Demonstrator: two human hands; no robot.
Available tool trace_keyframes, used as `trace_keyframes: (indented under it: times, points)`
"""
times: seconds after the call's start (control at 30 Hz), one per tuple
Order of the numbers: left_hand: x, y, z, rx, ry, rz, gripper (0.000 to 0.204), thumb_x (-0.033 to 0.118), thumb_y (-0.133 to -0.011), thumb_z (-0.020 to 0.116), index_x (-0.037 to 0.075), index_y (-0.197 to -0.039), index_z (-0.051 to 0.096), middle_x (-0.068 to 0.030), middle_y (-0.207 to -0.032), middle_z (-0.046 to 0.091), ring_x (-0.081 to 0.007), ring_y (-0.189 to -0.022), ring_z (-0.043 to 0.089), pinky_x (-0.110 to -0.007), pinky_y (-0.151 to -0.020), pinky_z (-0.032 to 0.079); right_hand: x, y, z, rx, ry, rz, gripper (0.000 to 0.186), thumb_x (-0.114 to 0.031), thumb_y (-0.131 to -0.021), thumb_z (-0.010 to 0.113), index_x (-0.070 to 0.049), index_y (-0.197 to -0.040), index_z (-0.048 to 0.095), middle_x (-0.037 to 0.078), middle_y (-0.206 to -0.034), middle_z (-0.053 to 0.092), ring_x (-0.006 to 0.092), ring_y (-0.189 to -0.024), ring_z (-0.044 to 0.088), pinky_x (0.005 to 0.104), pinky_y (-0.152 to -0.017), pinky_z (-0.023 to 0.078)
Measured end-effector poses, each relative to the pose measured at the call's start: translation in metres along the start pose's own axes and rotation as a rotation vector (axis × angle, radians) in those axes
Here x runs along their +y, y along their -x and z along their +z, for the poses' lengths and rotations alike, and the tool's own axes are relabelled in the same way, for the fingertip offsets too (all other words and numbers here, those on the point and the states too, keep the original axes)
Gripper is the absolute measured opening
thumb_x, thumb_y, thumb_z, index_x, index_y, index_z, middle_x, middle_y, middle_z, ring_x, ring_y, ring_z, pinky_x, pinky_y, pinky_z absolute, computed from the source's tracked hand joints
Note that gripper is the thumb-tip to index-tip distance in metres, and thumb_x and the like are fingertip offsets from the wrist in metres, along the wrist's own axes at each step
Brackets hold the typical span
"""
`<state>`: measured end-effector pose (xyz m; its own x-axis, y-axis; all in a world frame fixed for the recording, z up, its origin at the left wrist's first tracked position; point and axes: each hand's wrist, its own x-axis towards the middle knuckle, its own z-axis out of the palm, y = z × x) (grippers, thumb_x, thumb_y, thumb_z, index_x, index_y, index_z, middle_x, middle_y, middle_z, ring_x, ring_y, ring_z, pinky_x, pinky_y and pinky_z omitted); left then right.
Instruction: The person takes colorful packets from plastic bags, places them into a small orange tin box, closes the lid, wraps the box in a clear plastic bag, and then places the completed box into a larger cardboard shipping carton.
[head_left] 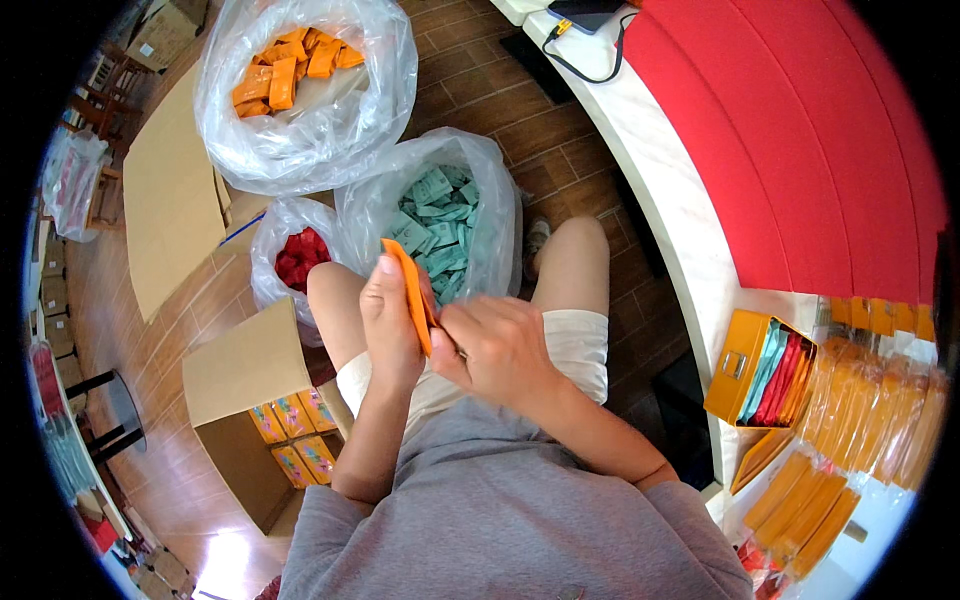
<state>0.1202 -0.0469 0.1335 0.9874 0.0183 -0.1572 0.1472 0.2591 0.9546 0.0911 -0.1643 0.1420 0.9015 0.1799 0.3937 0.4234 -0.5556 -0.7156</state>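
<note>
Above my lap, my left hand (390,315) grips a narrow orange packet (412,290), thumb along its upper part. My right hand (495,345) is curled at the packet's lower right side, with thumb and fingers pinching that edge. The packet is tilted and seen nearly edge-on, so its face is mostly hidden. Just beyond my hands, a clear plastic bag (500,185) holds many teal packets (435,225). A smaller bag (268,240) with red packets (303,258) stands to its left. Farther off, a big clear bag (380,110) contains orange packets (283,82).
An open cardboard box (225,450) with patterned orange boxes (290,412) sits at my left. On the right, a white counter (690,180) carries a red cloth (790,130), an open yellow box (735,365) of coloured packets, and plastic-wrapped orange stacks (860,405). Flattened cardboard (170,200) lies at far left.
</note>
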Motion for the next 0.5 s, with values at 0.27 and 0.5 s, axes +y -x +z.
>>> trace_keyframes:
  times: [0.27, 0.5]
  points:
    - [-0.02, 0.008, -0.008, -0.05, 0.242, -0.027, 0.045, 0.044, -0.099, 0.041, 0.002, -0.096, 0.058, -0.0023, -0.075, 0.06, -0.0079, -0.07, 0.057, -0.021, -0.06, 0.046, -0.004, 0.006, 0.003, -0.153, -0.638, 0.571, 0.027, -0.022, -0.091, 0.053, -0.003, -0.072, 0.051, 0.014, -0.058, 0.054, 0.0273, -0.052, 0.055, 0.0377, -0.05, 0.044]
    - [-0.024, -0.014, -0.014, 0.053, 0.528, -0.258, 0.042, 0.049, -0.096, 0.043, 0.013, -0.074, 0.04, 0.0029, -0.062, 0.037, -0.007, -0.05, 0.033, -0.022, -0.046, 0.028, -0.004, 0.014, -0.003, -0.124, -0.323, 0.238, 0.018, -0.018, -0.086, 0.063, -0.006, -0.077, 0.052, 0.008, -0.065, 0.055, 0.023, -0.054, 0.055, 0.0339, -0.051, 0.044]
